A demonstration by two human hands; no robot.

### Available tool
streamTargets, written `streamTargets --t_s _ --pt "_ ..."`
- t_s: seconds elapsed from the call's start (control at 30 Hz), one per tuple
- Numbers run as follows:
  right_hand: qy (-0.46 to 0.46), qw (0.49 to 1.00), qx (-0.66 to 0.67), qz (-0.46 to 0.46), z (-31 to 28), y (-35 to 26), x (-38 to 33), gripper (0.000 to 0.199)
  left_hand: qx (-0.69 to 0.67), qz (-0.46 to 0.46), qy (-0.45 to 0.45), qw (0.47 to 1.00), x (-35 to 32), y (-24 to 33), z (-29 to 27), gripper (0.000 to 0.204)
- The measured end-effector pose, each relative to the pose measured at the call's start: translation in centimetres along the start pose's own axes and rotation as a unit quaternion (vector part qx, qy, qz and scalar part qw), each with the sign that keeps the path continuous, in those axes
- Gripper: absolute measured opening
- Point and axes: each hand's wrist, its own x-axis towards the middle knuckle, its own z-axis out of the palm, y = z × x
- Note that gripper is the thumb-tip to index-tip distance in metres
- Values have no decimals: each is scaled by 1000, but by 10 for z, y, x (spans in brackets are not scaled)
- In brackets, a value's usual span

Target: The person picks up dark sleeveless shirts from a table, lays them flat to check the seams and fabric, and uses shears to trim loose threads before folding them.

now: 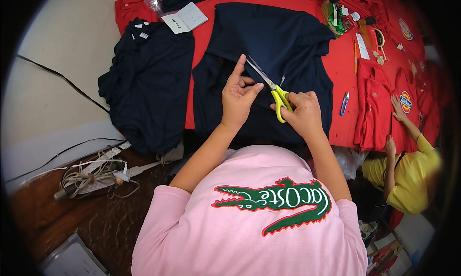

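Item 1: scissors [281,100], 1 pair, yellow-green handles, steel blades slightly parted; held above the dark blue garment, tips up and to the left. Item 2: right hand [302,110], fingers and thumb clamped on the scissors' handles. Item 3: left hand [238,99], raised beside the blades; index finger upright with its tip near the scissors' tips, thumb apart from it, remaining fingers bent; whether these grip anything, cannot tell.

Item 4: dark blue garment [273,28], 1, spread on a red cloth [340,72] beneath both hands. Item 5: dark blue pile of fabric [151,79], left of the garment, small white tags at its top. Item 6: white card [185,19], near the upper end of that pile. Item 7: blue thread snips [345,104], right of the garment. Item 8: orange pencil [355,58], above the snips, beside a white paper slip [362,46]. Item 9: red garments [373,105], right side; a co-worker in a yellow shirt [408,184] reaches to them. Item 10: bundled cables [91,176], lower left.
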Motion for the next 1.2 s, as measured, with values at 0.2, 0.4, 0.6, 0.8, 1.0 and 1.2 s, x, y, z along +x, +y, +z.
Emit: streamTargets --t_s 0.2,0.4,0.6,0.8,1.0,1.2 --pt "-9 1000 25 17 13 5 -10 33 8 -24 5 1000 -2 -4 -7 86" --pt "25 966 124 226 -9 30 -9 23 2 -9 30 999 1 -1 -10 87" --pt "59 914 -141 375 -52 201 -57 32 -8 -4 24 1000 4 -1 -13 86" --pt "-13 858 -295 420 -64 267 -126 41 63 8 71 995 7 -23 -34 80" --pt "19 830 -330 449 -40 267 -138 43 57 -7 79 995 16 -24 -41 67" --pt "164 974 -53 145 -34 94 -2 46 386 243 -235 858 3 -15 -4 63"
